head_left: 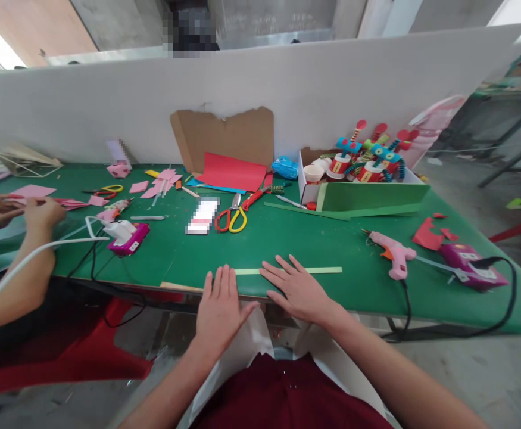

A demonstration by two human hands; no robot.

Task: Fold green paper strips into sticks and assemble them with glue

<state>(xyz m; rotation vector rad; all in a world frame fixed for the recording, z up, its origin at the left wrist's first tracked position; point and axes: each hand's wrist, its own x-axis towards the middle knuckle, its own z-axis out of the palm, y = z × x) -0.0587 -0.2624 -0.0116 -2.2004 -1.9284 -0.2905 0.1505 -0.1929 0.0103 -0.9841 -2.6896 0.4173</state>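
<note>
A narrow pale-green paper strip lies flat along the front of the green table. My left hand rests at the strip's left end with its fingers stretched out, covering that end. Across the middle of the strip my right hand lies flat, fingers spread, and the strip shows on both sides of it. Neither hand grips anything. Beyond my hands are scissors with one red and one yellow handle. A pink glue gun lies to the right of my right hand.
A white box holds paper-cup figures at the back right. Purple power blocks with cables lie right and left. Red paper leans near cardboard. At left, another person's hands hold pink paper.
</note>
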